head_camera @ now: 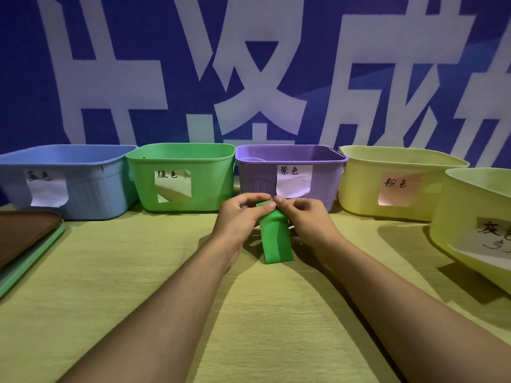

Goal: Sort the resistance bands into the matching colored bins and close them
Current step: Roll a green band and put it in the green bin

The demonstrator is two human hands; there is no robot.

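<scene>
From the head view, the green resistance band (276,239) hangs folded flat between the two hands, just in front of the purple bin (290,178) and a little right of the green bin (182,178). The left hand (240,214) and the right hand (301,217) both pinch its upper end, fingers (269,205) curled onto the fold; its lower end trails down toward the table (138,272), though whether it touches the cloth is hard to tell from this angle.

The band looks thin, limp and very light, a smooth rubbery strip that creases wherever it is pressed. It will likely drape and spring out of its fold if let go, so a pinch across the doubled top, as now, seems the surest hold.

The bins are ribbed, round-cornered plastic tubs, all open, each with a paper label; the blue bin (69,178) stands far left, two pale yellow bins (398,181) at the right. Flat lids (27,244) are stacked at the left edge. A crinkled yellow-green cloth covers the table.
</scene>
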